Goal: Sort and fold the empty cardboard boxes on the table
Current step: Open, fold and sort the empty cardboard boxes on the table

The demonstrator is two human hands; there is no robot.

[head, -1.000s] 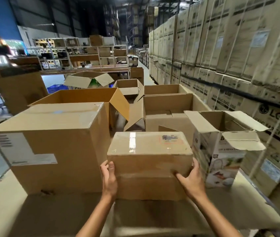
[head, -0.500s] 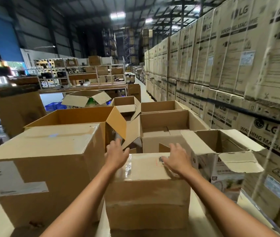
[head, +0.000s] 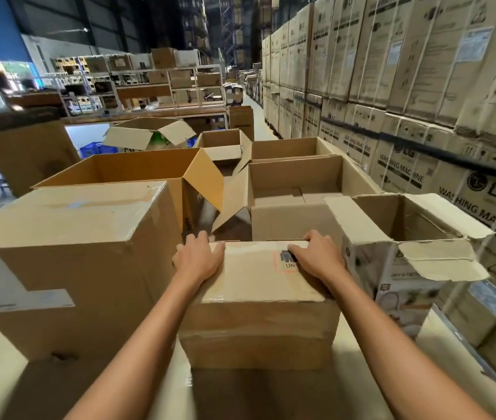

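Two: left grip (head: 198, 260), right grip (head: 316, 259) clutch small box (head: 259, 301) far edge; big closed box (head: 68, 253) crowds left, printed box (head: 407, 286) right.

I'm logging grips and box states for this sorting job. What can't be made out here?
Head view, fingertips: those of the left hand and right hand are hidden behind the small box's far edge.
Head view, printed label: partly covered by the right hand.
Head view, small box's contents: closed top hides them.
Head view, large closed box: left side cut by the frame edge.
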